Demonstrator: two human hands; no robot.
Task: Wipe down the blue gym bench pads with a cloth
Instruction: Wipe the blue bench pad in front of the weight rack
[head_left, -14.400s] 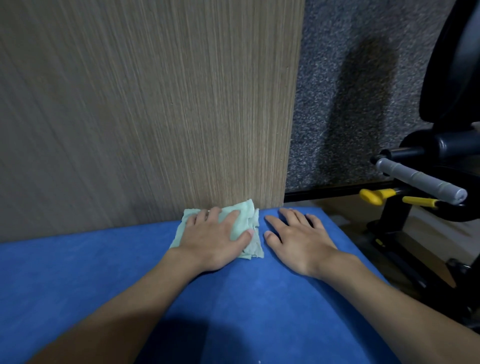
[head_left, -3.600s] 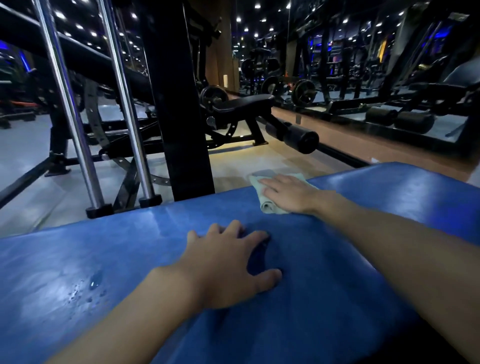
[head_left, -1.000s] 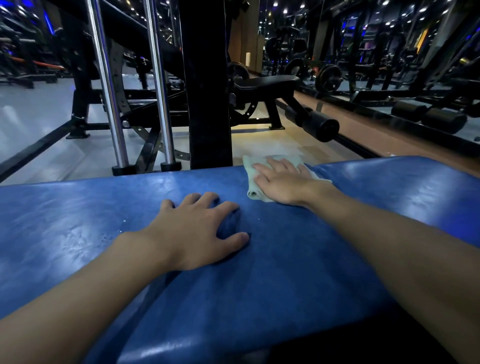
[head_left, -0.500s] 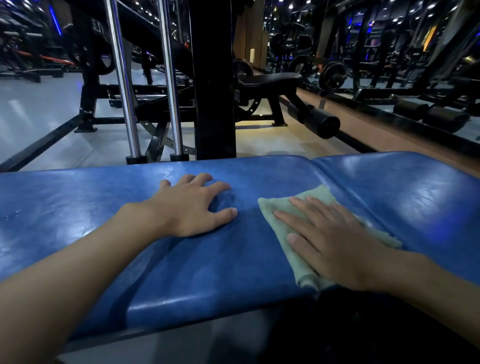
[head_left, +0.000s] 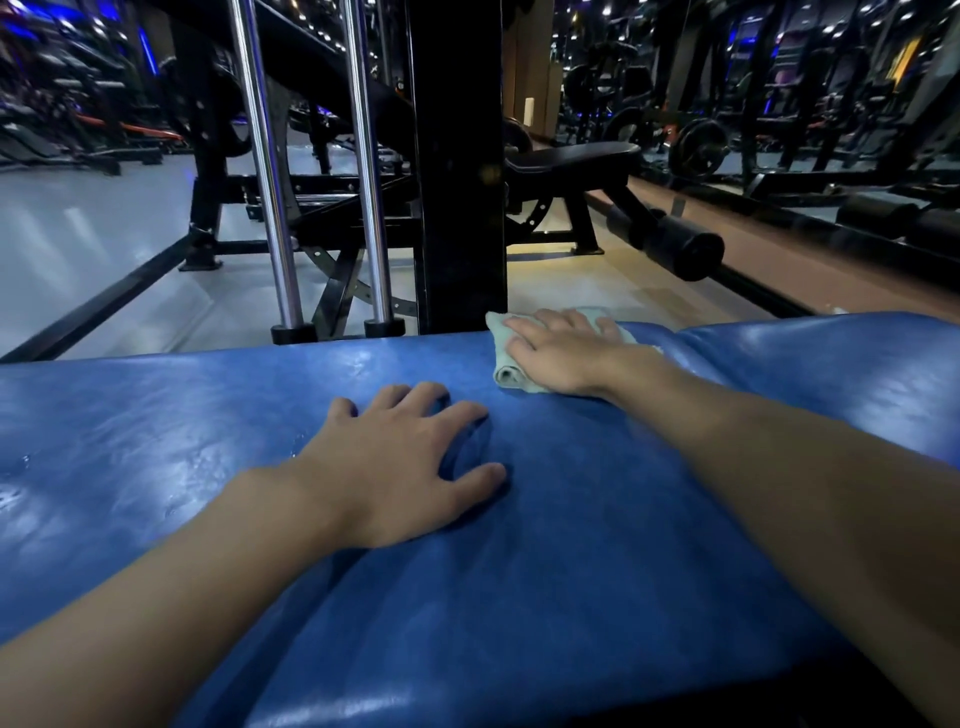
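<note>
Bench (head_left: 571, 545), blue padded, glossy: fills the lower half of the head view, running left to right; a seam near the far right divides it into a long left pad and a shorter right pad (head_left: 831, 364). Floor (head_left: 78, 234), pale and reflective: beyond the far edge of the bench, with a reddish strip to the right. Black upright post (head_left: 457, 156), square section: stands on the floor just behind the far edge of the bench, near centre. Chrome rods (head_left: 260, 156), two, vertical and parallel: left of the post, each ending in a black collar at the floor. Black padded bench (head_left: 571, 156) on a black frame: behind the post, well apart from the blue one, with a black foam roller (head_left: 680, 249) jutting out to its right. Left hand (head_left: 410, 467): palm down on the middle of the long pad, fingers spread and lightly arched, holding nothing; forearm bare. Right hand (head_left: 561, 353): laid flat with fingers straight on top of the cloth, pressing it down rather than gripping it; forearm bare. Cloth (head_left: 506, 374), pale green, folded: lies at the far edge of the long pad, just left of the seam and just right of the post's base, mostly covered by the right hand, its rolled left edge and far corner showing.
</note>
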